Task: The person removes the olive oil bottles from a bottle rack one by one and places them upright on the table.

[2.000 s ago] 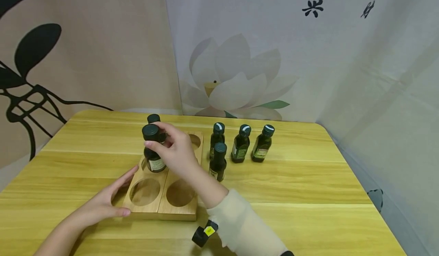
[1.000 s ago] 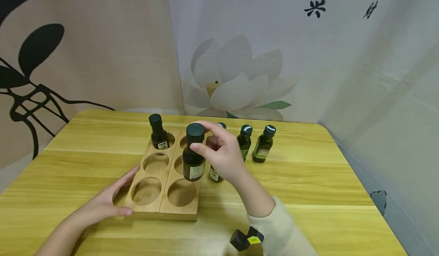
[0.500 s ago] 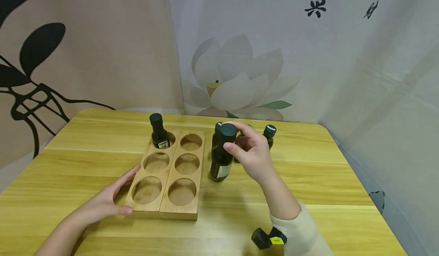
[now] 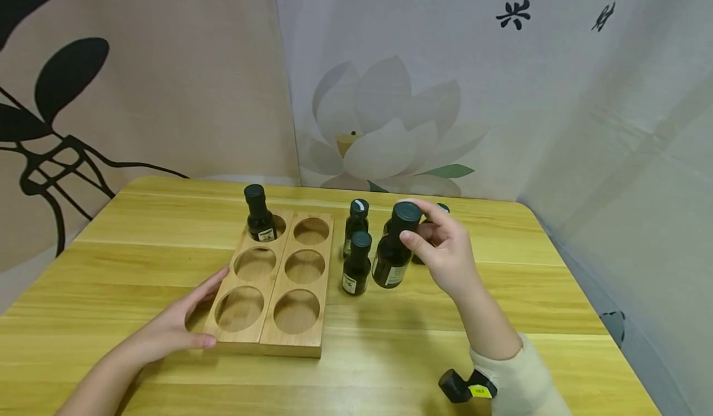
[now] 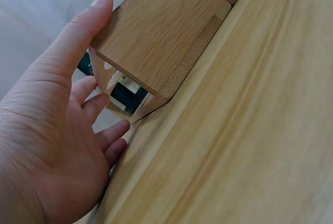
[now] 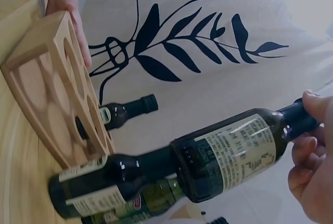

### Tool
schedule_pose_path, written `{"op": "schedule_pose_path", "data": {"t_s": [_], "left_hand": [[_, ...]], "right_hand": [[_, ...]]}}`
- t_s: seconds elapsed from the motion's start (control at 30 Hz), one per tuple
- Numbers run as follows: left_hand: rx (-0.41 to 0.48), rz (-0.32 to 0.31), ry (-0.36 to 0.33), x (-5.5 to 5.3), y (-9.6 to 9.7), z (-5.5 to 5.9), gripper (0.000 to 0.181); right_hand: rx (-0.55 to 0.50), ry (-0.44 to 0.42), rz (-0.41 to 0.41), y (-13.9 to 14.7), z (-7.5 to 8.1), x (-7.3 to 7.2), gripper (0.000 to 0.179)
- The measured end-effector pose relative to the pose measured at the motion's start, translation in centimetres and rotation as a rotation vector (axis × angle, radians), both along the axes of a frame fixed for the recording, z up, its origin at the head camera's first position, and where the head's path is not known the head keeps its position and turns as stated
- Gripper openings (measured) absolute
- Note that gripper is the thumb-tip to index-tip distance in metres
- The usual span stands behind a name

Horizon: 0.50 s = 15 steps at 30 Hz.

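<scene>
My right hand [image 4: 445,249] pinches the black cap of a small dark glass bottle [image 4: 392,258] with a pale label. That bottle hangs above the table, right of the wooden rack [image 4: 276,292]; in the right wrist view its label [image 6: 242,154] faces the camera. My left hand [image 4: 167,335] rests at the rack's near left corner, thumb at the front, the other fingers loosely along the left side. Another small bottle [image 4: 260,218] stands in the far left round hole. The rack's other holes hold nothing.
Two dark bottles stand just right of the rack, one behind [image 4: 356,224] and one in front [image 4: 356,270]. More bottles are partly hidden behind the right hand; one cap [image 4: 443,208] shows. A printed curtain [image 4: 384,94] hangs behind the wooden table [image 4: 501,304].
My right hand has lifted the bottle out of the rack's middle left hole and carried it rightward, past the front standing bottle. My left hand stays at the rack.
</scene>
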<state>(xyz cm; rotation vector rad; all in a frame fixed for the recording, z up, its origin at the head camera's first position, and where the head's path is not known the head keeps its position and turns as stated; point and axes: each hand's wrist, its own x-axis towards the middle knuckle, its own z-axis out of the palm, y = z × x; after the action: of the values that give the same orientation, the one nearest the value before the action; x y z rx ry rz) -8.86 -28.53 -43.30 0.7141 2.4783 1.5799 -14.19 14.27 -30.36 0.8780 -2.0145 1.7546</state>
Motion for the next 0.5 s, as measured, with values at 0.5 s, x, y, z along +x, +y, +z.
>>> {"op": "schedule_pose_path", "data": {"t_s": [0.5], "left_hand": [[-0.028,0.017,-0.010,0.0,-0.1,-0.1,0.098]], "right_hand": [[-0.036,0.002,0.013,2.3,-0.7,-1.4,0.037]]}}
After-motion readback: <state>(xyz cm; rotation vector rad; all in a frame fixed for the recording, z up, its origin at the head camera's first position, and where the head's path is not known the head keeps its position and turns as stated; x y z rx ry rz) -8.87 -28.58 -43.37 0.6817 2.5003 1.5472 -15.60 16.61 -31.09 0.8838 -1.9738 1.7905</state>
